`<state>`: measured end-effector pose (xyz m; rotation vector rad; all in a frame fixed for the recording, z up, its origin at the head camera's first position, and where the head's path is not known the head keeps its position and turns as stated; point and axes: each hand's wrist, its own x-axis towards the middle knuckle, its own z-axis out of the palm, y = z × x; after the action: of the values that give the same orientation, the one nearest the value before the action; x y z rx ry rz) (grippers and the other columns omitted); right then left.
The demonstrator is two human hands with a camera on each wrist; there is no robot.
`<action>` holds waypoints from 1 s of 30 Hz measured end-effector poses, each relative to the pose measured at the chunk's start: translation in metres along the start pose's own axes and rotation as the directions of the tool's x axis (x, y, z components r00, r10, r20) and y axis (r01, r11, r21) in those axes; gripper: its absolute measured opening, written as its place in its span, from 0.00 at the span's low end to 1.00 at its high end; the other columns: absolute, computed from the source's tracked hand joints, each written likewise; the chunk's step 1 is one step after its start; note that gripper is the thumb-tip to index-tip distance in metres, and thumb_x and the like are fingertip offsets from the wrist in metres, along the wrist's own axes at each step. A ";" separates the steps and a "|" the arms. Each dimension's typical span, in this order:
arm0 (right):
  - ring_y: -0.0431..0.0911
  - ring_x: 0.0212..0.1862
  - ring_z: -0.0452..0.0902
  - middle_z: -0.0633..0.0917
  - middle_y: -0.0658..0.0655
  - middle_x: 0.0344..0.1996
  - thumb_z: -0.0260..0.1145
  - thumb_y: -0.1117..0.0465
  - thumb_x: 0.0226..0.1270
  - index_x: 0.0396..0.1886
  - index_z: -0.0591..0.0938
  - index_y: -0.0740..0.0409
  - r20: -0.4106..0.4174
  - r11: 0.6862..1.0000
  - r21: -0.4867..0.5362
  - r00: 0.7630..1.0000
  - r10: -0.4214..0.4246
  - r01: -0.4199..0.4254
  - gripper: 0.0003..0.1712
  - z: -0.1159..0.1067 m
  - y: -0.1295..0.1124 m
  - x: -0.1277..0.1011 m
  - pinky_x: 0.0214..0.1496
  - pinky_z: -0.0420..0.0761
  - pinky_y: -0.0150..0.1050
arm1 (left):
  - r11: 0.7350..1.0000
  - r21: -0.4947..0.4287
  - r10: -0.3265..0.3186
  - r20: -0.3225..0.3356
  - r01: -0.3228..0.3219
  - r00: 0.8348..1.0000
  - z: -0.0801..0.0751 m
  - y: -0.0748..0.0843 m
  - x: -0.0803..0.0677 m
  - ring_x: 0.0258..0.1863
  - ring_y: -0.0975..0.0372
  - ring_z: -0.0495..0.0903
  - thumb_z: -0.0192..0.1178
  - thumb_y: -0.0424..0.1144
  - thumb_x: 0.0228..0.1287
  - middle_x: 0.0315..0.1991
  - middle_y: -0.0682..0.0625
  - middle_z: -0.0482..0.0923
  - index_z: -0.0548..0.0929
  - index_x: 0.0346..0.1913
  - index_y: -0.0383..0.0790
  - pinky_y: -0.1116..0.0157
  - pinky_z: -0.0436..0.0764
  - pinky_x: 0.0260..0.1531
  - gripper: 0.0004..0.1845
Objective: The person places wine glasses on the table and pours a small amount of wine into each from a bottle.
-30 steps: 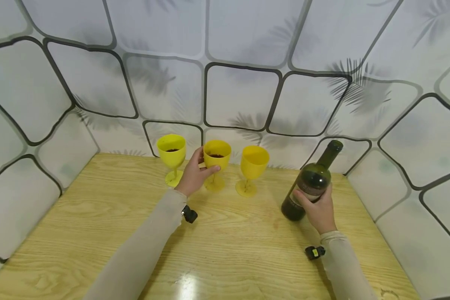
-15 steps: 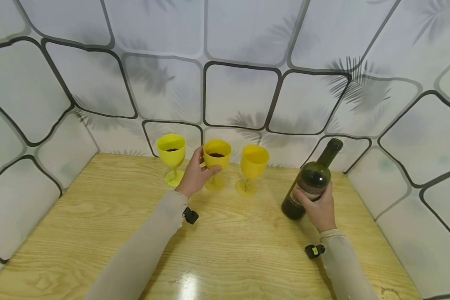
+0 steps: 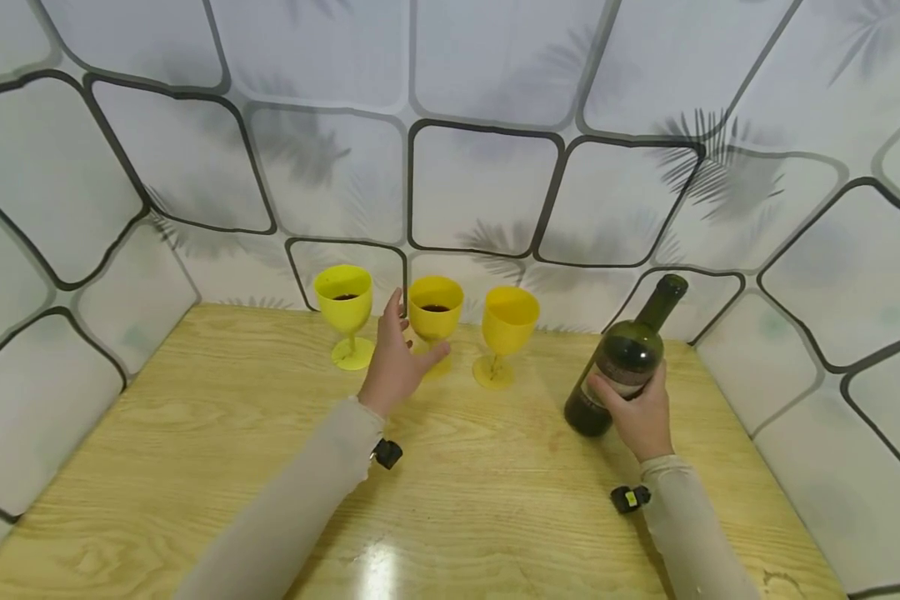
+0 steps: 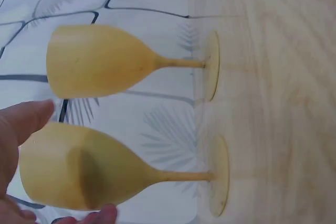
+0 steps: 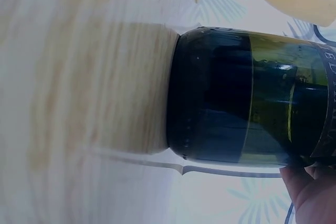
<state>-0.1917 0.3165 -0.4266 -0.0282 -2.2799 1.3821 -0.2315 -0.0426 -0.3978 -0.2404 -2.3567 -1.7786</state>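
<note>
In the head view, my left hand (image 3: 397, 362) is beside the middle yellow goblet (image 3: 437, 308), thumb and fingers spread. The left wrist view has that goblet's bowl (image 4: 68, 166) between thumb and fingers, with no grip on it. Dark liquid shows inside this goblet and inside the left goblet (image 3: 343, 307). The right goblet (image 3: 510, 321) shows no liquid. My right hand (image 3: 640, 415) grips a green glass wine bottle (image 3: 630, 354) round its label. Dark liquid fills the lower part of the bottle (image 5: 220, 98), whose base is at the table top.
All three goblets stand in a row near the back of the wooden table (image 3: 457, 508). A patterned wall (image 3: 487, 196) rises right behind them, and more wall stands to the left and right. Black cameras (image 3: 387, 454) are strapped at both wrists.
My left hand has let go of the middle goblet and drawn back slightly towards me, fingers spreading. The goblets stay in place, and the right hand keeps holding the bottle.
</note>
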 end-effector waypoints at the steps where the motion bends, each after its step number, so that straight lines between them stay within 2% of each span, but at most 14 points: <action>1: 0.35 0.56 0.73 0.77 0.52 0.59 0.78 0.61 0.62 0.77 0.60 0.50 0.001 1.000 0.000 1.000 0.001 -0.001 0.49 0.000 0.001 0.000 0.60 0.71 0.34 | 1.000 -0.007 0.017 -0.035 -0.017 0.999 0.003 0.001 -0.003 0.71 0.46 0.65 0.73 0.46 0.65 0.76 0.38 0.54 0.43 0.84 0.48 0.46 0.74 0.67 0.56; 4: 0.36 0.57 0.72 0.77 0.51 0.59 0.79 0.62 0.62 0.78 0.60 0.47 0.002 1.000 0.008 1.000 -0.002 0.002 0.50 -0.002 0.001 0.000 0.61 0.71 0.35 | 0.995 -0.043 0.086 -0.140 -0.093 0.986 0.012 0.005 -0.012 0.61 0.48 0.69 0.75 0.46 0.63 0.68 0.40 0.62 0.55 0.80 0.42 0.47 0.77 0.62 0.50; 6: 0.36 0.57 0.72 0.77 0.50 0.59 0.79 0.62 0.62 0.78 0.59 0.45 0.000 1.000 0.008 1.000 -0.006 0.006 0.51 -0.004 0.000 0.000 0.62 0.70 0.35 | 0.985 -0.063 0.149 -0.164 -0.161 0.975 0.019 0.009 -0.017 0.58 0.49 0.71 0.75 0.45 0.64 0.64 0.41 0.65 0.61 0.76 0.38 0.47 0.78 0.59 0.44; 8: 0.36 0.56 0.72 0.77 0.50 0.59 0.79 0.62 0.61 0.78 0.59 0.46 -0.006 1.000 0.007 1.000 -0.009 0.009 0.51 -0.004 0.000 0.000 0.61 0.70 0.35 | 0.978 -0.067 0.190 -0.125 -0.199 0.974 0.026 0.014 -0.020 0.57 0.49 0.72 0.74 0.47 0.64 0.63 0.42 0.68 0.64 0.74 0.38 0.49 0.78 0.60 0.42; 10: 0.35 0.56 0.72 0.77 0.49 0.58 0.79 0.63 0.61 0.77 0.60 0.47 -0.013 1.000 0.002 1.000 -0.013 0.013 0.50 -0.005 0.000 0.000 0.60 0.70 0.34 | 0.978 -0.052 0.200 -0.044 -0.202 0.979 0.033 0.017 -0.023 0.60 0.51 0.73 0.74 0.49 0.64 0.65 0.44 0.69 0.64 0.75 0.40 0.51 0.77 0.62 0.42; 14: 0.35 0.55 0.73 0.77 0.47 0.57 0.79 0.64 0.61 0.76 0.61 0.50 -0.015 1.000 0.006 1.000 -0.026 0.026 0.48 -0.004 0.001 -0.001 0.59 0.70 0.33 | 0.986 -0.029 0.166 0.122 -0.164 0.979 0.049 0.017 -0.023 0.67 0.55 0.71 0.74 0.51 0.64 0.72 0.49 0.68 0.64 0.77 0.45 0.56 0.74 0.67 0.43; 17: 0.35 0.55 0.73 0.77 0.47 0.57 0.78 0.64 0.62 0.76 0.61 0.50 -0.008 0.999 0.011 0.999 -0.031 0.031 0.48 -0.003 0.002 -0.001 0.59 0.70 0.33 | 0.990 -0.058 0.134 0.185 -0.125 0.974 0.060 0.012 -0.019 0.69 0.54 0.71 0.73 0.49 0.66 0.73 0.50 0.68 0.65 0.76 0.44 0.54 0.73 0.69 0.41; 21: 0.35 0.55 0.73 0.77 0.49 0.57 0.78 0.63 0.63 0.77 0.60 0.48 0.000 1.000 0.002 1.000 -0.024 0.024 0.49 -0.002 0.002 0.000 0.60 0.70 0.34 | 0.993 -0.106 0.065 0.202 -0.044 0.977 0.071 0.007 -0.013 0.70 0.49 0.70 0.72 0.50 0.67 0.73 0.48 0.67 0.64 0.77 0.44 0.51 0.73 0.69 0.41; 26: 0.35 0.56 0.72 0.77 0.52 0.59 0.78 0.62 0.63 0.78 0.59 0.47 0.003 1.000 0.008 1.000 -0.027 0.027 0.50 0.000 0.002 0.001 0.61 0.70 0.34 | 0.988 -0.133 -0.054 0.191 0.081 0.980 0.081 0.004 -0.002 0.73 0.46 0.67 0.72 0.53 0.66 0.77 0.44 0.60 0.54 0.82 0.44 0.49 0.72 0.69 0.50; 30: 0.35 0.57 0.72 0.77 0.52 0.59 0.78 0.64 0.62 0.79 0.59 0.48 0.003 0.999 0.021 0.999 -0.036 0.036 0.51 0.002 0.003 0.001 0.62 0.69 0.34 | 0.987 -0.123 -0.074 0.205 0.101 0.976 0.086 0.002 0.007 0.74 0.47 0.65 0.72 0.53 0.66 0.78 0.44 0.58 0.50 0.83 0.46 0.49 0.71 0.70 0.52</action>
<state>-0.1939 0.3170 -0.4292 0.0213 -2.2571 1.3888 -0.2413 0.0405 -0.4169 -0.3541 -2.4182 -2.0446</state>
